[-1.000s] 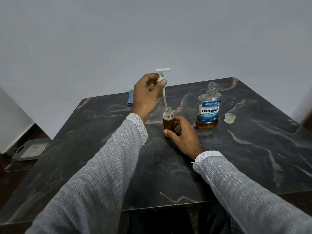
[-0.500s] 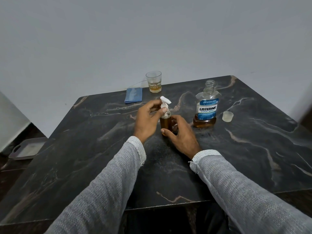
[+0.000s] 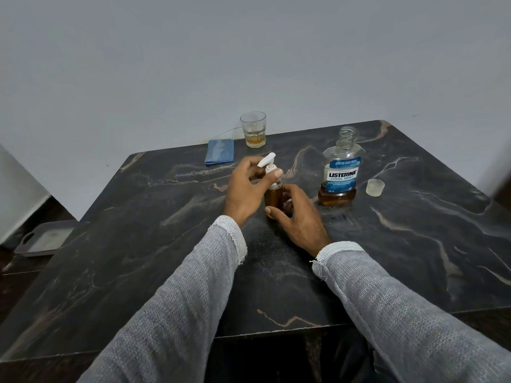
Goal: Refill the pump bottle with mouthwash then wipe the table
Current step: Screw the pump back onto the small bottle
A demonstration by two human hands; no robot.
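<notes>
Dark marbled stone makes up the surface (image 3: 138, 244) I am looking down on, with a plain grey wall behind it. Nearest me, two grey knitted sleeves (image 3: 177, 308) reach in from the bottom edge toward the small clear pump bottle of amber liquid (image 3: 273, 199), which stands upright near the middle of the surface. My right hand (image 3: 297, 217) is curled round the lower body of the pump bottle, thumb at its front, so that grip is closed on the bottle. My left hand (image 3: 246, 189) comes over from the bottle's left; its thumb and fingers pinch the white pump head (image 3: 267, 165) seated on the bottle's neck, spout tilted up to the left.

Right of the pump bottle and a little farther back stands the clear Listerine mouthwash bottle with a blue label (image 3: 341, 172), uncapped, amber liquid low in its base. Its translucent round cap (image 3: 375, 187) sits beyond that, just beside it. Farther back and left of the pump bottle, near the wall, lie a folded blue cloth (image 3: 219, 155) and a clear drinking glass (image 3: 253, 129) holding a little amber liquid.
</notes>
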